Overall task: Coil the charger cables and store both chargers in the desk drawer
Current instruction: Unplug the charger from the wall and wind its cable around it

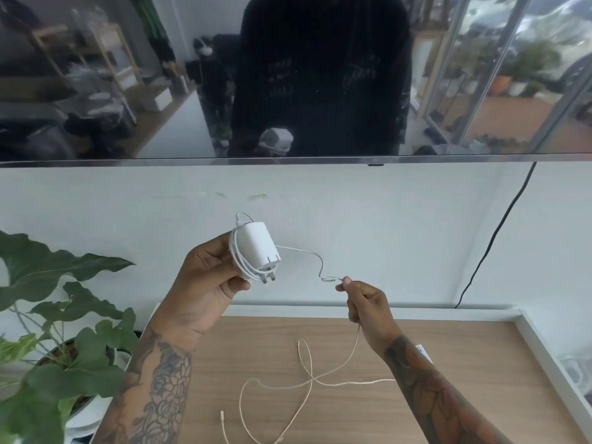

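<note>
the left hand (205, 277) grips a white charger (259, 248) up in front of the wall, fingers curled round it, with several turns of its white cable (301, 253) already wound about the block. the right hand (362, 299) pinches that cable just beside a small loop, and the slack trails down onto the wooden desk (448, 363), where it lies in loose crossing curves. a leafy potted plant (64, 331) stands to the left.

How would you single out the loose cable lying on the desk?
Start at the wooden desk top below the wall-mounted screen. The loose cable sprawls there in open loops between the forearms; unlike the white cable wound round the charger brick, it looks cream-coloured and uncoiled.
</note>
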